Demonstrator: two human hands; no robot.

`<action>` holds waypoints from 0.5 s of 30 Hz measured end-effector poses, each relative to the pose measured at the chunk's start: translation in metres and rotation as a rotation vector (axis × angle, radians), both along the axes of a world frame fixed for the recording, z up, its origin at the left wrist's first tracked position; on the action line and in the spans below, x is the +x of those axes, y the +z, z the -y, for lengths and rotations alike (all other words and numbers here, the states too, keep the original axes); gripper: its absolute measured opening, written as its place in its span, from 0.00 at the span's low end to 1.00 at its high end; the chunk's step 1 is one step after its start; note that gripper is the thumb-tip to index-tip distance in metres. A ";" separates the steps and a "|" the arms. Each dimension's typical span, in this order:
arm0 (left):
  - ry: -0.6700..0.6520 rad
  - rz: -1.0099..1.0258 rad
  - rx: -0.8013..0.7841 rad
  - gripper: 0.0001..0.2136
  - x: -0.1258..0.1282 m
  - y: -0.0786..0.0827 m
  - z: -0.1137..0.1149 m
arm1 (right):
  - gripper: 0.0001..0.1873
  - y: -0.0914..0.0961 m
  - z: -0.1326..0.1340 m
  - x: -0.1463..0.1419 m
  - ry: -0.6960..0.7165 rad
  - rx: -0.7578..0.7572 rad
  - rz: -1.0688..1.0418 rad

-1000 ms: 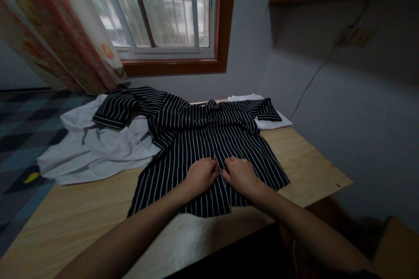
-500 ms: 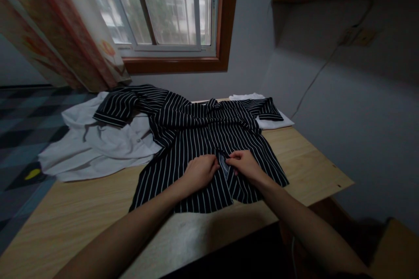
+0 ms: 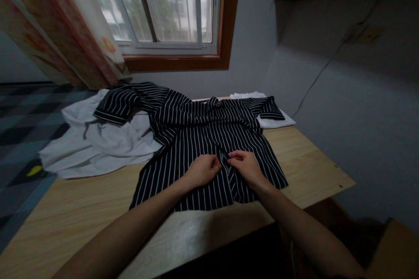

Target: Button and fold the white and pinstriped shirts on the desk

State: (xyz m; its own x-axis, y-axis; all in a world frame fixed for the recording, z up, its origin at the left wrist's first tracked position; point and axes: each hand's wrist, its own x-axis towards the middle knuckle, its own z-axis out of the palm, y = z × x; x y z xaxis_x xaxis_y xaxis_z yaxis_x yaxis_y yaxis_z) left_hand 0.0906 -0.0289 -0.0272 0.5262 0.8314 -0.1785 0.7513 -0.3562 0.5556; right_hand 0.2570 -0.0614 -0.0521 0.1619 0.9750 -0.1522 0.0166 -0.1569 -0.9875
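Observation:
A black shirt with white stripes (image 3: 199,139) lies spread on the wooden table, its collar toward the window and its hem toward me. My left hand (image 3: 203,169) rests on the lower front, fingers curled closed at the front opening edge. Opposite it, my right hand (image 3: 245,165) pinches the other edge of that opening. Between the two hands a small dark gap shows in the placket. Any button at the fingertips is too small to make out. The left sleeve lies over a white garment (image 3: 101,148).
The pale wooden table (image 3: 314,161) ends at a corner on the right. White cloth (image 3: 278,120) lies under the shirt's right sleeve. Behind stand a window (image 3: 173,8) and a patterned curtain (image 3: 75,30). A checked cloth surface (image 3: 22,117) is at the left. A cable (image 3: 314,83) runs down the wall.
The shirt's front edges have come closer together, and the gap between my hands is narrower. Both hands stay at nearly the same spot on the front.

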 end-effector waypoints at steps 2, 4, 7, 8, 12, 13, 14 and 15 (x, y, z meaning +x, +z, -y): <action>0.016 -0.051 0.037 0.10 0.001 -0.001 0.003 | 0.07 -0.002 0.002 -0.001 0.048 0.069 0.062; 0.030 -0.072 0.050 0.10 0.002 0.000 0.004 | 0.07 -0.004 0.006 -0.004 0.101 0.140 0.174; 0.033 -0.043 0.022 0.09 0.002 0.001 0.003 | 0.08 -0.007 0.009 -0.007 0.128 0.205 0.346; 0.034 -0.023 -0.001 0.09 0.001 0.001 0.002 | 0.08 -0.008 0.010 -0.008 0.124 0.215 0.377; 0.046 0.098 -0.114 0.08 -0.003 -0.001 -0.004 | 0.07 -0.012 0.008 -0.007 0.105 0.215 0.385; 0.051 0.133 -0.143 0.08 -0.004 -0.003 -0.006 | 0.07 -0.013 0.007 -0.007 0.100 0.214 0.381; 0.055 0.164 -0.175 0.08 -0.004 -0.004 -0.007 | 0.07 -0.014 0.007 -0.007 0.097 0.215 0.380; 0.060 0.191 -0.209 0.08 -0.005 -0.005 -0.008 | 0.06 -0.015 0.006 -0.007 0.091 0.218 0.383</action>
